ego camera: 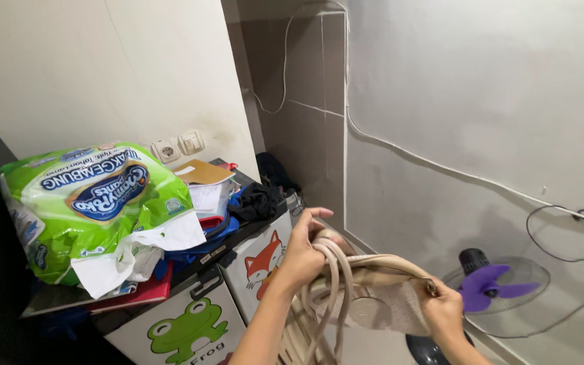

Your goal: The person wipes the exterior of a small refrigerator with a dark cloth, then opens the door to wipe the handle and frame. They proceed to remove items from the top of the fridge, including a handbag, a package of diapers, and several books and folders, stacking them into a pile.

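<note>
Two hands hold one beige bag (380,297) low in the middle: the left hand (303,253) grips its two straps (332,284), the right hand (444,312) pinches its end. One fan (491,287) stands beside; one green pack (92,203) tops two drawers (231,297).

bag (373,297) between both hands | package (96,203) on cabinet (190,318), left | fan (495,287) right

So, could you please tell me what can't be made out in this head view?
- Beige bag: its lower part is hidden behind both hands and cut off by the bottom edge.
- Right hand: its fingers are tucked behind the bag.
- Fan: its base is hidden behind the right hand.
- Left hand: the straps cover its palm.
</note>
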